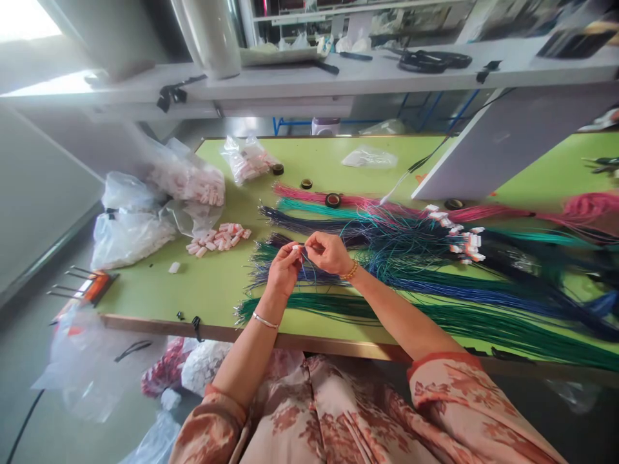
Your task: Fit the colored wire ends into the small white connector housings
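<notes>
My left hand (284, 267) pinches a small white connector (296, 248) at its fingertips, above the green table (213, 283). Right beside it, my right hand (329, 252) is closed in a pinch on a thin blue wire (309, 270) whose end meets the connector. Both hands hover over bundles of long wires: blue and purple wires (435, 283), green wires (411, 316), teal wires (319, 209) and pink wires (338, 195). A loose heap of pink-white connectors (220, 238) lies to the left of my hands.
Plastic bags of connectors (188, 180) sit at the table's left and back (249, 161). Small tape rolls (333, 200) lie among the wires. A cluster of wired connectors (461, 241) rests to the right. A white shelf (338, 77) spans above. An orange tool (89, 287) lies at the left edge.
</notes>
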A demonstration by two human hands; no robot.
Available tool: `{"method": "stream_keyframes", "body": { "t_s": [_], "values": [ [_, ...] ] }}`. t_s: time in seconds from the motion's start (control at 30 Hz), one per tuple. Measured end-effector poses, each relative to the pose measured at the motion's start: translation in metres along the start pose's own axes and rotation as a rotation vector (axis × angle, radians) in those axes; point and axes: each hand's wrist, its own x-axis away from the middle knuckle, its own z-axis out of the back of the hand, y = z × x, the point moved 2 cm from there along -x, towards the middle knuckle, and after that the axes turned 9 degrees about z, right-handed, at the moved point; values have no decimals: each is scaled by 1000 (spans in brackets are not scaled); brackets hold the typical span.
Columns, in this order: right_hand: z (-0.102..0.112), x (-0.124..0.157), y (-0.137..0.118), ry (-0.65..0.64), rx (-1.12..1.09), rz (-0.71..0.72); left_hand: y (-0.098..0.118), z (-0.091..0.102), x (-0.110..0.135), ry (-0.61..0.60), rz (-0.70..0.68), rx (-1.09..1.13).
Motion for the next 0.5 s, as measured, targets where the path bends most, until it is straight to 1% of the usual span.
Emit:
{"method": "stream_keyframes", "body": {
  "t_s": [0.13, 0.3, 0.4, 0.5],
  "values": [
    [-1, 0, -2, -42, 63, 24, -1, 1, -1, 33, -9, -17],
    [-7, 3, -1, -77, 159, 62, -6, 2, 0, 75, -35, -51],
    [-8, 5, 2, -97, 159, 52, -7, 2, 1, 92, -58, -100],
    [-5, 5, 3, -111, 137, 45, -4, 2, 1, 98, -61, -90]
  ]
}}
